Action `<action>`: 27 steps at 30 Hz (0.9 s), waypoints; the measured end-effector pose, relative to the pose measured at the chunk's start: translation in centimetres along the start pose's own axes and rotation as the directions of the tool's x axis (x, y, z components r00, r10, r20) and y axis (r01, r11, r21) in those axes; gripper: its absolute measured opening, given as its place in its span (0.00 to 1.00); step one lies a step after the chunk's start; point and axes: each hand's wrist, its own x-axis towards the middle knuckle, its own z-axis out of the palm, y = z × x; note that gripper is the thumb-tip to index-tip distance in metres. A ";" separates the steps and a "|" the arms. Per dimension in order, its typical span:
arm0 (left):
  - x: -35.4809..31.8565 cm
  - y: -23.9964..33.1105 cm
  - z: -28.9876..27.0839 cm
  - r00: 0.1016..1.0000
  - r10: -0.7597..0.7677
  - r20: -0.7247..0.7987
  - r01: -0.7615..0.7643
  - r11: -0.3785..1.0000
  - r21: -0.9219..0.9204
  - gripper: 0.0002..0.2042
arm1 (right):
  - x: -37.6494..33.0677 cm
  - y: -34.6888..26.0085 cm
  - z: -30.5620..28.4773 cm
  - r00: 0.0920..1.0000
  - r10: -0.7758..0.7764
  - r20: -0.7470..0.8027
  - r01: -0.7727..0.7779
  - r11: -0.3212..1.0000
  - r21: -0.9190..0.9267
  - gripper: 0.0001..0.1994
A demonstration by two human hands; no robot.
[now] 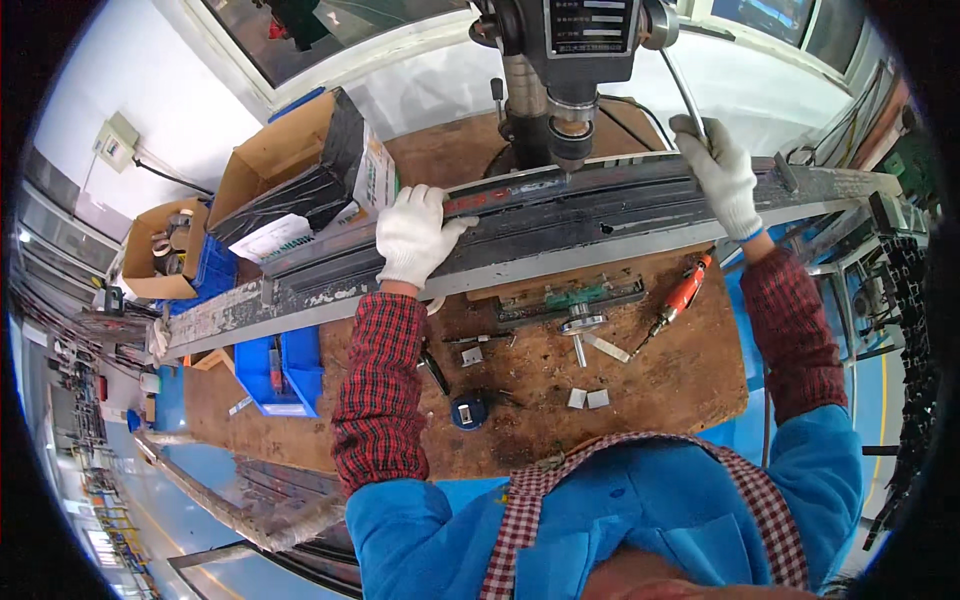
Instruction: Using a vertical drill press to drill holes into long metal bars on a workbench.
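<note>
My left hand [416, 240], in a white knit glove, is curled over a long dark metal profile [540, 222], its thumb sticking out to the right. The profile lies in a long, worn metal channel [330, 308] that slants across the workbench. My right hand [718, 172], gloved the same way, is closed round the feed lever [684, 84] of a drill press [590, 45]. The press's chuck [571, 145] is just above the far edge of the profile, between my hands. Whether a bit touches the metal, I cannot tell.
On the wooden bench [660, 385] lie a red air tool [685, 295], a small vise [575, 305], metal pieces [588, 398] and a tape measure [467, 410]. Blue bins [285, 368] and cardboard boxes [270, 165] stand left. Black chains [905, 350] hang at right.
</note>
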 end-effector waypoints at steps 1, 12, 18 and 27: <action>0.1 0.1 -0.2 1.000 -0.003 0.005 0.003 1.000 -0.001 0.24 | 0.3 0.3 0.5 0.999 -0.002 -0.032 0.001 1.000 -0.026 0.13; 0.2 0.4 -0.8 1.000 0.031 0.003 -0.031 0.995 0.099 0.22 | 0.4 0.9 1.7 0.976 -0.168 -0.138 0.116 0.939 -0.323 0.17; 0.4 0.4 -0.5 0.999 0.022 0.039 -0.027 0.993 0.118 0.22 | -1.7 -7.5 -4.5 0.997 -0.071 0.038 0.081 0.815 -0.574 0.13; 0.1 0.2 -1.4 1.000 0.025 0.016 -0.025 1.000 -0.015 0.22 | 9.5 -22.0 -12.2 0.818 -0.501 0.282 0.456 0.266 -0.849 0.12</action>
